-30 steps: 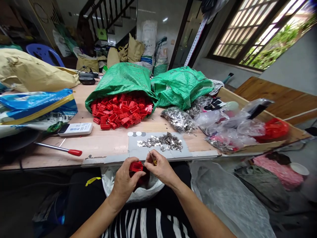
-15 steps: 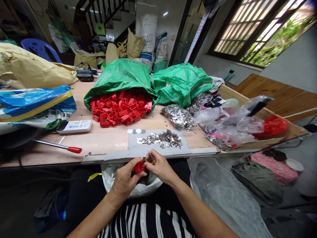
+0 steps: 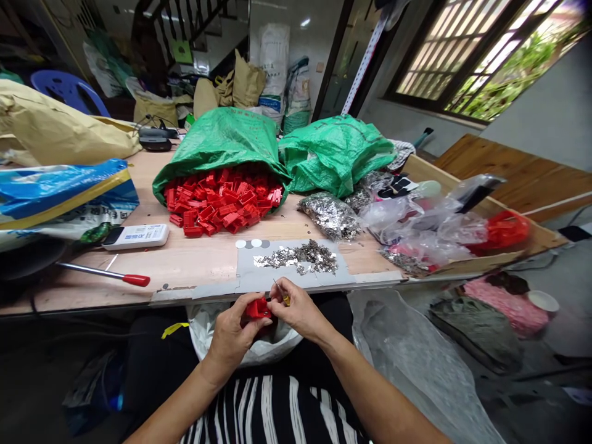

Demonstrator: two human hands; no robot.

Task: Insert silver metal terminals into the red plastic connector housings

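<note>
My left hand (image 3: 234, 330) is closed round a red plastic housing (image 3: 257, 308), held over the open mouth of a white bag (image 3: 203, 333) in my lap. Close against the housing's right side, my right hand (image 3: 296, 310) grips a small screwdriver (image 3: 285, 298) with a yellow handle, its thin shaft pointing up. Whether those fingertips also pinch a small part is hidden. Just beyond my hands, a heap of small metal pieces (image 3: 312, 256) lies on a grey mat (image 3: 287, 285) at the table edge. Many similar red pieces (image 3: 222, 203) spill from a green sack (image 3: 226, 139).
A second green sack (image 3: 337, 151) and a clear bag of metal parts (image 3: 330, 216) stand behind the mat. On the right is a wooden tray (image 3: 476, 266) with plastic bags. At left lie a white box-shaped device (image 3: 136, 236) and a red-tipped lever (image 3: 136, 280).
The red housing has turned slightly in my left hand, showing more of its hollow side. My right hand keeps the screwdriver in almost the same spot. The whole view has shifted a little.
</note>
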